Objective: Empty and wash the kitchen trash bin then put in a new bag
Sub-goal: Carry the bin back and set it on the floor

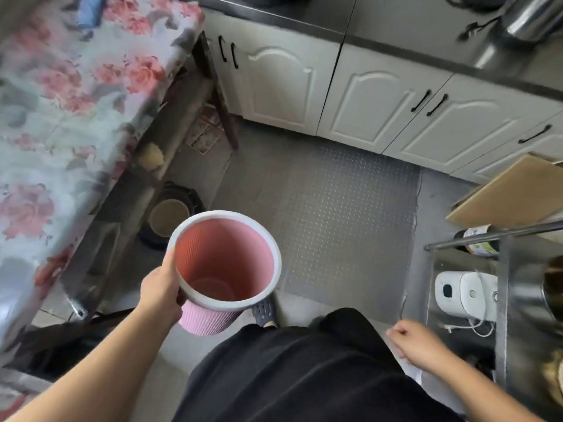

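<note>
A pink ribbed trash bin with a pale grey rim hangs tilted above the floor at lower centre. Its inside is bare, with no bag or rubbish in it. My left hand grips the rim on the near left side, thumb over the edge. My right hand is at the lower right beside my black trousers, with its fingers curled. A thin white plastic sheet hangs under that hand; it looks held, and most of it is hidden.
White cabinet doors run along the far side under a dark counter. A table with a floral cloth fills the left, with pots beneath it. A metal rack holding a white appliance stands on the right. A metal tread mat covers the floor.
</note>
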Motion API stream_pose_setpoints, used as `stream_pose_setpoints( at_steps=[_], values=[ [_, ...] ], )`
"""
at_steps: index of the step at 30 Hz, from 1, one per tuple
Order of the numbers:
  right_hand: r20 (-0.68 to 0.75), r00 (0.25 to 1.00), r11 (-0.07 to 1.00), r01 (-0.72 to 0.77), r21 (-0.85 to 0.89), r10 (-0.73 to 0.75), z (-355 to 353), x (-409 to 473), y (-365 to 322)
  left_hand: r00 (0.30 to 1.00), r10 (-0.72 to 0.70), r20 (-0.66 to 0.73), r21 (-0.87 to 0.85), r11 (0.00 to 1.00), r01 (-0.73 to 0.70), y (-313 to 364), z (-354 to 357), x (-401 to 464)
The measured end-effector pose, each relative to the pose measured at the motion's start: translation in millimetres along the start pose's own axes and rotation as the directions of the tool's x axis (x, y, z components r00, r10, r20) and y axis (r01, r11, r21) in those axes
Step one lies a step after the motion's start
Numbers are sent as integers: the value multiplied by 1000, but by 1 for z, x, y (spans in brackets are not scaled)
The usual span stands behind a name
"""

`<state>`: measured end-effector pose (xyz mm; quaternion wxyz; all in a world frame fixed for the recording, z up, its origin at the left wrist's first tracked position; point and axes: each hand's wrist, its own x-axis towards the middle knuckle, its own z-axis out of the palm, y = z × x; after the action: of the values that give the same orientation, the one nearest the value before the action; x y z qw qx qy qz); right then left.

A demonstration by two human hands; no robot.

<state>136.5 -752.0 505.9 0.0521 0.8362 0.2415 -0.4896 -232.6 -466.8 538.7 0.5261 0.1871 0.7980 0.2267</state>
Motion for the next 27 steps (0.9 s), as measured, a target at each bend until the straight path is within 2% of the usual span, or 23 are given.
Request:
stream_pose_setpoints(
  at_steps=[3, 7, 12, 17, 20, 24, 27],
  values=[
    [-10, 997, 996, -76, 45, 77, -35, 18, 22, 999, 5, 36, 13, 1000, -5, 35, 44, 3],
    [25, 995, 995, -97, 1, 97, -83, 61, 32, 998, 49, -26, 25, 999, -49, 69, 108, 10],
    [108, 994, 983, -11, -182, 31, -182, 147, 3, 985, 114, -129, 73, 992, -106, 100, 180, 13],
    [52, 998, 975, 53, -218, -43, -282, 212, -53, 968, 123, -219, 63, 992, -112, 138, 240, 4],
    [69, 992, 959, 120, -258, -106, -324, 243, -104, 961, 122, -249, 101, 990, -100, 154, 261, 4],
    [172, 966, 888, 245, -389, -191, -340, 276, -184, 953, 48, -298, 71, 997, -28, 167, 283, 28],
    [244, 945, 843, 308, -441, -218, -332, 294, -245, 961, -55, -272, -77, 996, 35, 167, 298, 65]
  ],
)
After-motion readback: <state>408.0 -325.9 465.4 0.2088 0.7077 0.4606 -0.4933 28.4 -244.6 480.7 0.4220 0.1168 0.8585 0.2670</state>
